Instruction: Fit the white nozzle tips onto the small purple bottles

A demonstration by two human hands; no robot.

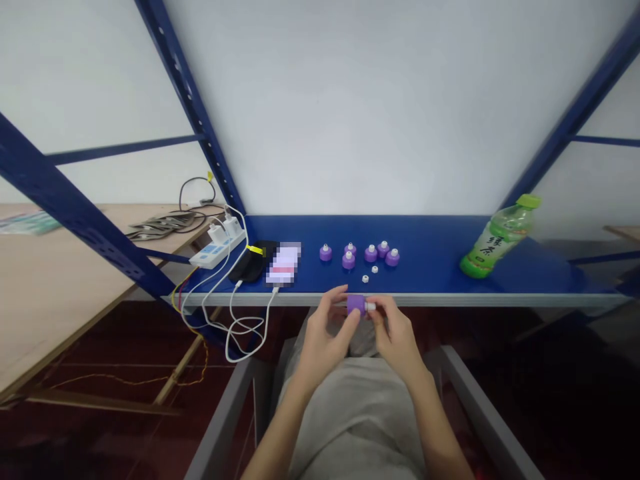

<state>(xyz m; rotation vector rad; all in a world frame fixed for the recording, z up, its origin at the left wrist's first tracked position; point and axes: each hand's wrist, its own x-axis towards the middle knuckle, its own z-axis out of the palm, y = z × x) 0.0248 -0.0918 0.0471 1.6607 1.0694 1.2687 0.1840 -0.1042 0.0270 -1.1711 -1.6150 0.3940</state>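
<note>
A purple bottle cap [355, 304] with a white spout lies sideways in front of the shelf edge, above my lap. My left hand [327, 328] grips its purple body between thumb and fingers. At its right end, my right hand [394, 327] pinches the white spout piece [371, 307]. Several similar purple caps with white tips stand upright on the blue shelf beyond my hands, among them a single one [325, 253] on the left and another [393, 257] on the right. Two small white pieces [365, 279] lie in front of them.
A green tea bottle [500, 237] leans at the right of the blue shelf [425, 267]. To the left are a phone [284, 264], a black pouch [253, 261] and a power strip [218, 248]. White cables [245, 327] hang over the front edge. Chair arms flank my lap.
</note>
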